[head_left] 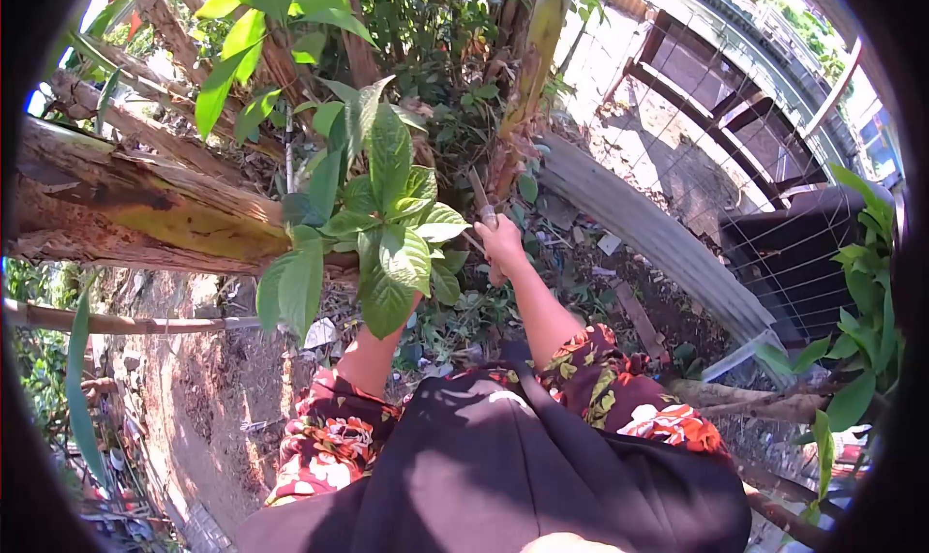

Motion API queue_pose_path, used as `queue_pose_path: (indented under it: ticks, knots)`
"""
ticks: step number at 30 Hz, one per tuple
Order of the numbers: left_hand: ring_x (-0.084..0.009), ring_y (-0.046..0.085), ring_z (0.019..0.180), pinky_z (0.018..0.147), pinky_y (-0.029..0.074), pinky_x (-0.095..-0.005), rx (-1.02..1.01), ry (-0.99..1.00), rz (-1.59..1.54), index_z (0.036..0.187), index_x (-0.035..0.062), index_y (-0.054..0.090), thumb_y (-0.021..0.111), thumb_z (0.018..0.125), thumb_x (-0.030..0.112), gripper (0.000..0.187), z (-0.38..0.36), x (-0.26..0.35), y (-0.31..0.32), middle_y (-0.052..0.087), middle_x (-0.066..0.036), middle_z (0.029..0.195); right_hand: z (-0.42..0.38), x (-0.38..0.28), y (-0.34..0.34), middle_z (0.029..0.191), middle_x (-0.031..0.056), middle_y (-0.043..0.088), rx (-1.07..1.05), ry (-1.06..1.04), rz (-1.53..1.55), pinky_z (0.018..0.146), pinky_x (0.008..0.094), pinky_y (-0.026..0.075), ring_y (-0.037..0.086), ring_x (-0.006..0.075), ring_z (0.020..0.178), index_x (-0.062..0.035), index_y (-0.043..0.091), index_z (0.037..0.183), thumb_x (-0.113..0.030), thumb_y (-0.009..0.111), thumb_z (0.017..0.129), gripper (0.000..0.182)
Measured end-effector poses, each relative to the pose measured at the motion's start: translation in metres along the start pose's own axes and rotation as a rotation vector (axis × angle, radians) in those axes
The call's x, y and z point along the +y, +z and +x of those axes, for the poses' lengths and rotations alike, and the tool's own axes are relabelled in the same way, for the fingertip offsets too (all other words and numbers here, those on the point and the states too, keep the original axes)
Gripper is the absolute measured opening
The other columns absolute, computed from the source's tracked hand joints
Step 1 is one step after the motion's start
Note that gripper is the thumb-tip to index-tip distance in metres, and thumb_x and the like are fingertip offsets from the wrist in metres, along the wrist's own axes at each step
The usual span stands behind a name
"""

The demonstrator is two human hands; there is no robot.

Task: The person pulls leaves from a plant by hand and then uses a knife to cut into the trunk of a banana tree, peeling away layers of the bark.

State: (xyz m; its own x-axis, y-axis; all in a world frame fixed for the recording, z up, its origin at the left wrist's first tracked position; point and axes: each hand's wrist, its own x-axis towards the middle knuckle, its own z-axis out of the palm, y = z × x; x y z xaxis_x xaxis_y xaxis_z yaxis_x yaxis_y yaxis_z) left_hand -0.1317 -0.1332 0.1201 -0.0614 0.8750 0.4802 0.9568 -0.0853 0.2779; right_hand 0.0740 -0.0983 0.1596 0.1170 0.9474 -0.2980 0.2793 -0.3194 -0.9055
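My right hand (500, 243) is closed around the handle of a knife (481, 197). Its narrow blade points up and away, close to the base of an upright banana-like stem (527, 98). My left forearm (371, 355) reaches up behind a leafy green branch (392, 224). Those leaves cover my left hand, so its fingers and anything in them are hidden. Just to the left of the leaves, a thick brown and yellow-green trunk (145, 205) lies across the view.
A corrugated sheet (648, 224) slants down at the right, beside wire fencing (697, 156) and a dark bin-like box (794, 253). A thin pole (135, 323) crosses the left side. Plants (856, 301) stand at the right edge. Litter and low weeds cover the ground.
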Motion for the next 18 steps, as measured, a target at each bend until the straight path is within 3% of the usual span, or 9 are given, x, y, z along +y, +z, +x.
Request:
queue_pose_path:
  ticks: [4, 7, 8, 10, 11, 12, 14, 15, 18]
  knots:
    - [-0.0265, 0.057, 0.073, 0.065, 0.047, -0.0379, -0.053, -0.165, -0.565, 0.092, 0.0028, 0.058, 0.053, 0.076, 0.014, 0.02, -0.024, 0.027, 0.01, 0.058, -0.013, 0.086, -0.01, -0.003, -0.027, 0.065, 0.0126, 0.055, -0.007, -0.02, -0.095, 0.044, 0.0347, 0.042, 0.053, 0.0205, 0.045, -0.0003, 0.048, 0.081, -0.027, 0.062, 0.074, 0.031]
    - [-0.0257, 0.057, 0.074, 0.065, 0.046, -0.0376, -0.019, -0.229, -0.993, 0.092, 0.0031, 0.058, 0.055, 0.076, 0.013, 0.019, -0.046, 0.014, 0.048, 0.058, -0.012, 0.087, 0.005, 0.0, -0.045, 0.074, 0.017, 0.058, 0.053, -0.014, -0.073, 0.058, 0.0381, 0.045, 0.057, 0.0286, 0.062, 0.0004, 0.05, 0.084, -0.028, 0.062, 0.073, 0.033]
    - [-0.0222, 0.058, 0.075, 0.066, 0.046, -0.0357, -0.448, -0.417, -0.554, 0.097, 0.0023, 0.056, 0.059, 0.075, 0.011, 0.024, -0.02, 0.075, -0.055, 0.059, -0.01, 0.089, 0.012, 0.011, -0.046, 0.078, 0.0186, 0.058, 0.115, -0.043, -0.077, 0.064, 0.0392, 0.045, 0.058, 0.0316, 0.07, 0.0008, 0.051, 0.086, -0.029, 0.062, 0.072, 0.035]
    - [-0.0199, 0.057, 0.075, 0.068, 0.046, -0.0334, -0.302, -0.17, -0.668, 0.1, 0.0022, 0.055, 0.053, 0.079, 0.013, 0.023, -0.047, 0.061, -0.036, 0.059, -0.009, 0.087, 0.017, 0.016, -0.055, 0.08, 0.0201, 0.058, 0.172, -0.043, -0.081, 0.069, 0.0401, 0.044, 0.057, 0.0347, 0.076, 0.0008, 0.051, 0.085, -0.029, 0.062, 0.072, 0.035]
    - [-0.0186, 0.056, 0.075, 0.069, 0.046, -0.032, -0.27, -0.211, -1.049, 0.099, 0.0017, 0.055, 0.046, 0.084, 0.014, 0.022, -0.079, 0.031, 0.001, 0.059, -0.007, 0.087, 0.011, 0.009, -0.061, 0.079, 0.0203, 0.058, 0.16, 0.044, -0.003, 0.068, 0.0403, 0.045, 0.057, 0.0352, 0.075, 0.0008, 0.05, 0.083, -0.03, 0.062, 0.072, 0.035]
    - [-0.0186, 0.056, 0.075, 0.069, 0.046, -0.032, -0.283, -0.222, -1.051, 0.099, 0.0017, 0.055, 0.046, 0.084, 0.014, 0.022, -0.085, 0.016, -0.001, 0.059, -0.007, 0.087, 0.007, 0.004, -0.065, 0.078, 0.0205, 0.058, 0.151, 0.131, 0.076, 0.067, 0.0404, 0.045, 0.057, 0.0356, 0.073, 0.0008, 0.05, 0.082, -0.03, 0.062, 0.072, 0.034]
    - [-0.029, 0.057, 0.077, 0.068, 0.047, -0.0333, -0.645, 0.291, -0.375, 0.098, 0.0037, 0.055, 0.045, 0.079, 0.011, 0.023, -0.088, -0.001, -0.009, 0.057, -0.013, 0.093, 0.004, 0.016, -0.063, 0.074, 0.02, 0.058, 0.192, 0.168, 0.138, 0.066, 0.041, 0.045, 0.057, 0.0366, 0.07, 0.0007, 0.048, 0.08, -0.03, 0.062, 0.072, 0.035]
    - [-0.0326, 0.056, 0.08, 0.066, 0.047, -0.0364, -0.567, 0.344, -0.395, 0.091, 0.0041, 0.055, 0.046, 0.075, 0.005, 0.019, -0.092, 0.003, -0.019, 0.057, -0.016, 0.089, 0.01, 0.034, -0.058, 0.074, 0.0199, 0.058, 0.288, 0.119, 0.087, 0.067, 0.0414, 0.044, 0.057, 0.0369, 0.071, 0.0007, 0.048, 0.08, -0.03, 0.062, 0.072, 0.035]
    - [-0.0371, 0.057, 0.077, 0.063, 0.046, -0.0451, -0.947, 0.164, -0.034, 0.086, 0.0029, 0.044, 0.046, 0.07, -0.002, 0.016, -0.102, -0.012, -0.01, 0.056, -0.019, 0.085, 0.015, 0.06, -0.041, 0.074, 0.0201, 0.058, 0.432, 0.091, 0.025, 0.067, 0.0427, 0.043, 0.056, 0.0382, 0.073, 0.0003, 0.048, 0.081, -0.03, 0.061, 0.073, 0.034]
